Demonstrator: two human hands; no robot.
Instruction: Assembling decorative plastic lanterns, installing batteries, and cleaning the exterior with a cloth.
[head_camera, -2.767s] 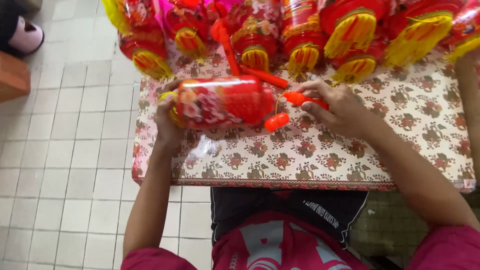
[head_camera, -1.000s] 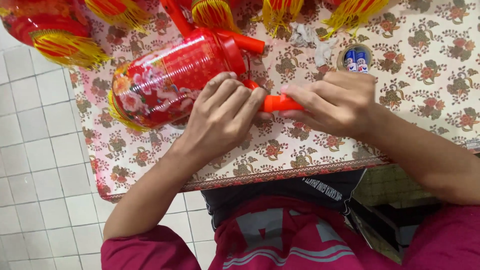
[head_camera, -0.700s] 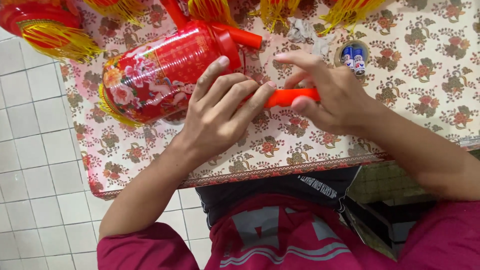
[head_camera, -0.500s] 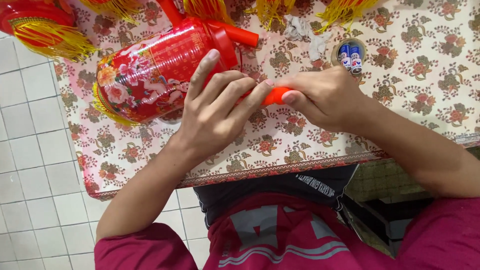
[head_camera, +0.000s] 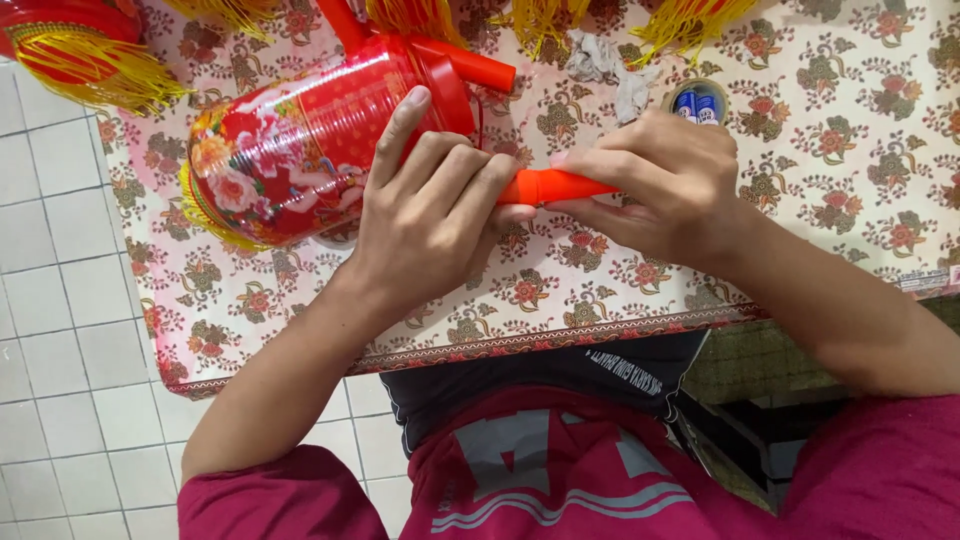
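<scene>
Table edge: the near rim of the table (head_camera: 560, 340) runs just below both wrists, its flowered cloth hanging over; white floor tiles (head_camera: 60, 330) lie open to the left.
Left hand: the left hand (head_camera: 430, 225) lies palm down, fingers curled over the near end of the orange stick (head_camera: 550, 186), forefinger stretched up onto the red lantern (head_camera: 300, 150).
Right hand: the right hand (head_camera: 650, 185) pinches the same stick from the other side, fingers closed round it.
Stick: between the two hands, lying level, just above the cloth.
Lantern: on its side, left of the hands, touching the left forefinger.
Open room: bare cloth to the right of the right hand.
Farther back: a small round tin (head_camera: 697, 102) with blue-topped things inside, crumpled grey paper (head_camera: 610, 65), yellow tassels (head_camera: 90, 65) along the far edge.
</scene>
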